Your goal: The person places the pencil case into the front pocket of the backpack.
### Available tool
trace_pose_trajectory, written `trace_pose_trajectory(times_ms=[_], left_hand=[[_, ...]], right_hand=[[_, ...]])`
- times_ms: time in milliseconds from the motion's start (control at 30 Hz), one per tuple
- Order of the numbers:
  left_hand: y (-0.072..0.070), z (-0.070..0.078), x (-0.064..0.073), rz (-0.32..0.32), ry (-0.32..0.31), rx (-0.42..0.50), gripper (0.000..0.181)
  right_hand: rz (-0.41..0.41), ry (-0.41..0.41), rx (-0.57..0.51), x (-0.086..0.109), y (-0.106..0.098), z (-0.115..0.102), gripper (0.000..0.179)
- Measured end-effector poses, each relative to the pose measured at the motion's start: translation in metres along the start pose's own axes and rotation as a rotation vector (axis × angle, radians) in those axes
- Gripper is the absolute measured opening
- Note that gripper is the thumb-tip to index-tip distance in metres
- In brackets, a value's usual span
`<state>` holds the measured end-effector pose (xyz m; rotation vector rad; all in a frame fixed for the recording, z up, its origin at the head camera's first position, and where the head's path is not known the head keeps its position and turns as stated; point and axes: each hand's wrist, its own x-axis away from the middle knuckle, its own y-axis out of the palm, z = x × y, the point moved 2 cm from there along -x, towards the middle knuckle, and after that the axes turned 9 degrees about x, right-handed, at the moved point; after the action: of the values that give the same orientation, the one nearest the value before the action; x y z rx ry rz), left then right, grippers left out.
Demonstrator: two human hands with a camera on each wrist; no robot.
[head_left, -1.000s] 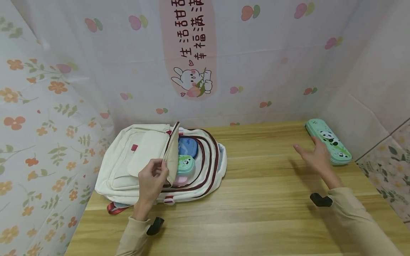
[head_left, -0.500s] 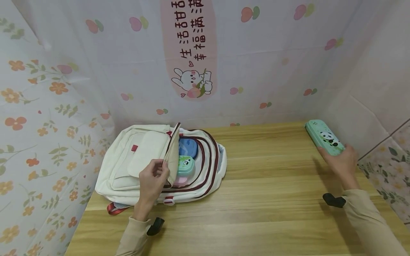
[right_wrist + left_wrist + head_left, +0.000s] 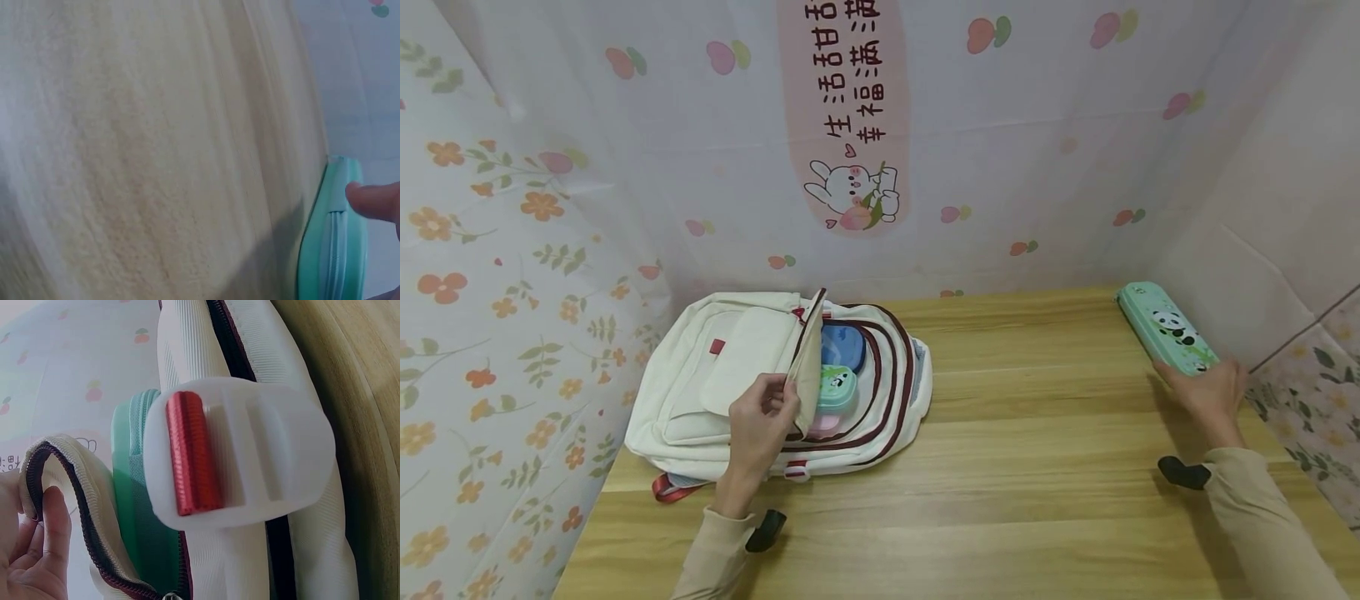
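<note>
A cream backpack [image 3: 752,350] with dark red trim lies on its back at the table's left, its front compartment unzipped. My left hand [image 3: 762,425] pinches the edge of its zippered flap [image 3: 809,371] and holds it up. Inside the opening sit a blue case [image 3: 844,346], a mint-green panda case [image 3: 837,387] and something pink [image 3: 824,423], partly hidden by the flap. At the far right, my right hand [image 3: 1208,400] grips the near end of a mint-green panda pencil case [image 3: 1163,323]. The right wrist view shows the thumb [image 3: 372,200] against its zippered side; the other fingers are mostly hidden.
The wooden table [image 3: 1000,450] stretches between the backpack and the pencil case. A printed curtain [image 3: 1022,150] hangs along the back edge, with more cloth at both sides. In the left wrist view a white buckle [image 3: 250,450] with a red strap covers part of the backpack.
My right hand has moved rightward onto the near end of the pencil case and taken hold of it, then slid slightly nearer. My left hand keeps holding the flap in place.
</note>
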<state>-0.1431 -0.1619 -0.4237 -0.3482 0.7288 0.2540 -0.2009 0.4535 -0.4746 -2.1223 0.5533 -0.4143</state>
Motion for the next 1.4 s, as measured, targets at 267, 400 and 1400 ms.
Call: trace_pose_trajectory(times_ms=[267, 400, 1400], left_hand=[[-0.001, -0.010, 0.002, -0.010, -0.003, 0.001, 0.014], [-0.001, -0.010, 0.002, -0.012, -0.010, 0.001, 0.014], [-0.001, -0.009, 0.004, -0.019, -0.009, 0.031, 0.011]], right_hand=[[0.015, 0.064, 0.024, -0.004, 0.003, 0.007, 0.101], [0.038, 0.048, 0.017, -0.006, 0.004, 0.011, 0.098], [0.106, 0.022, 0.035, 0.007, 0.008, 0.014, 0.093]])
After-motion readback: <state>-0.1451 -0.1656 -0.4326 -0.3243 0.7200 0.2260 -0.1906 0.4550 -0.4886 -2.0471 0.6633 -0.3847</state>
